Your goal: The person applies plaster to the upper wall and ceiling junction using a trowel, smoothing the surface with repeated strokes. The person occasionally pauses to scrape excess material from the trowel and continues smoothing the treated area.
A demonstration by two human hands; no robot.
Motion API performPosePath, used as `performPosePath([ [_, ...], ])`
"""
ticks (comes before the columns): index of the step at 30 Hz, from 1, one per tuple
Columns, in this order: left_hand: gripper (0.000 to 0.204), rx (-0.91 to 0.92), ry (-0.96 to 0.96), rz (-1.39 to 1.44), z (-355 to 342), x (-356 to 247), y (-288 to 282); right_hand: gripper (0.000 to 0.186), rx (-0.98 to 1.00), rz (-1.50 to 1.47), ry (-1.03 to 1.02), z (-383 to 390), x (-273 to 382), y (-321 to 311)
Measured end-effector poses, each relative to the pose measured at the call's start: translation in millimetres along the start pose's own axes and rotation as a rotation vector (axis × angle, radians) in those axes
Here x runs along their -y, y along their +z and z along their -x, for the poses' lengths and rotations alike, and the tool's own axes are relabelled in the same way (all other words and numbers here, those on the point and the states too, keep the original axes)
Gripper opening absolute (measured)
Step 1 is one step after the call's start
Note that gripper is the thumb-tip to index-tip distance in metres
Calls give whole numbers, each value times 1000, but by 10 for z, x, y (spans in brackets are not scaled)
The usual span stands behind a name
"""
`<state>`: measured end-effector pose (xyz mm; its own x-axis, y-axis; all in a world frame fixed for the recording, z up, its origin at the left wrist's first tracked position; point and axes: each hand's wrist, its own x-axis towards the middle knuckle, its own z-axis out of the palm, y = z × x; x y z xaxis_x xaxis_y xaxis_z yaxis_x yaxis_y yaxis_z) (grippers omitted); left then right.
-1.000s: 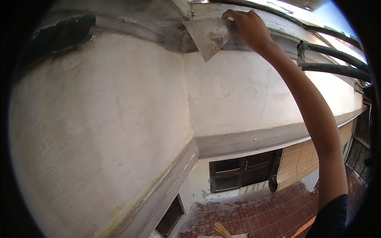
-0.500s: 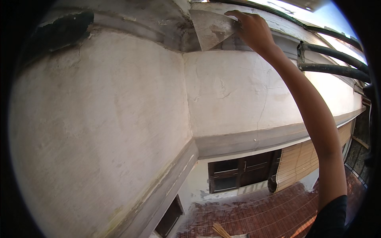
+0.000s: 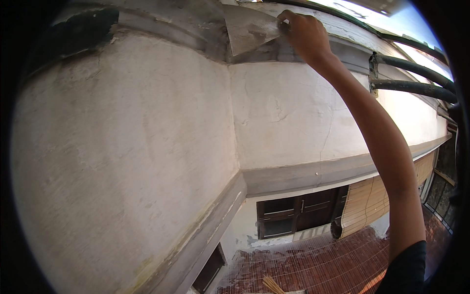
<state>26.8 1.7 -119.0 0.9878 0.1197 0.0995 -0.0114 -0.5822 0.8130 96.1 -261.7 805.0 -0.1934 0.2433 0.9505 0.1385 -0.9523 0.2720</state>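
My right hand [image 3: 308, 38] reaches high up at the top of the view, its arm stretched up from the lower right. Between its fingers and thumb it pinches one corner of a thin, flat grey sheet [image 3: 248, 30], roughly triangular and blotched. The sheet lies at the grey moulded ledge [image 3: 181, 35], close to the inner corner where two walls meet. Its lower point hangs just above the pale wall. I cannot tell whether its whole face touches the ledge. My left hand is out of view.
Cracks mark the pale wall [image 3: 293, 112] below. Dark metal rails [image 3: 413, 87] jut out at the right. Further down are a lower grey ledge [image 3: 303, 175], a dark wooden window [image 3: 301, 210], a rolled bamboo blind [image 3: 364, 206] and a reddish-brown slatted surface [image 3: 303, 264].
My right hand has moved a little to the left and slightly up, carrying the grey sheet along the ledge toward the inner corner.
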Motion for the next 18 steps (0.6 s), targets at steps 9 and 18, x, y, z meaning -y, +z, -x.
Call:
performPosePath([
  [9, 49, -2, 10, -6, -5, -8, -7, 38, 206, -40, -228, 347, 41, 22],
  [18, 50, -4, 14, -6, -4, -21, 10, 59, 236, 150, -98, 605, -411, -302],
])
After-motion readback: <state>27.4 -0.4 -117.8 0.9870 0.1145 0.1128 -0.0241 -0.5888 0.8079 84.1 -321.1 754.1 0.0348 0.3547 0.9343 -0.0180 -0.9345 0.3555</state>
